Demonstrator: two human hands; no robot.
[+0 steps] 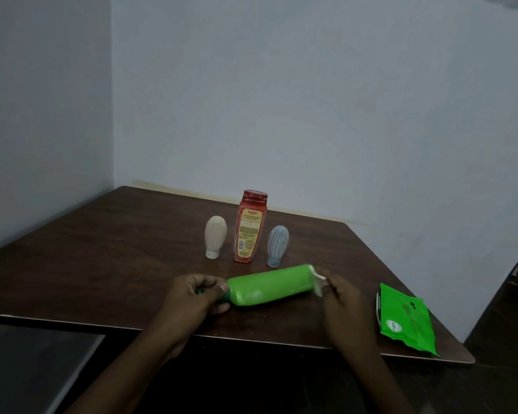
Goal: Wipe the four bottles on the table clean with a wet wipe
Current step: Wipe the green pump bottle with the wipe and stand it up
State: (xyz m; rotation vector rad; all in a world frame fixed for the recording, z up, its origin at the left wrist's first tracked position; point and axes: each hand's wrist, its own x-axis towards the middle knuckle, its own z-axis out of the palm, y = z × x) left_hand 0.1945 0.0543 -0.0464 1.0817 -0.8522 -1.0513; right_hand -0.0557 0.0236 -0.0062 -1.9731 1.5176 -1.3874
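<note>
While the green bottle (269, 286) is held sideways just above the counter (102, 249), best bet imo is rolling it by the cap so the wipe (320, 282) covers every side, not just the base. Left hand (201, 295) has its fingers curled tight round the cap; right hand (346, 297) pinches the wipe against the bottom end. Other three bottles stand just behind

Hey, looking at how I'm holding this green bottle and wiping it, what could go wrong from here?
1. The left hand grips only the cap end of the green bottle, so the wiping right hand may twist it loose.
2. The red bottle stands close behind; a swing might topple it.
3. The wipes pack overhangs the table edge and might fall.
</note>
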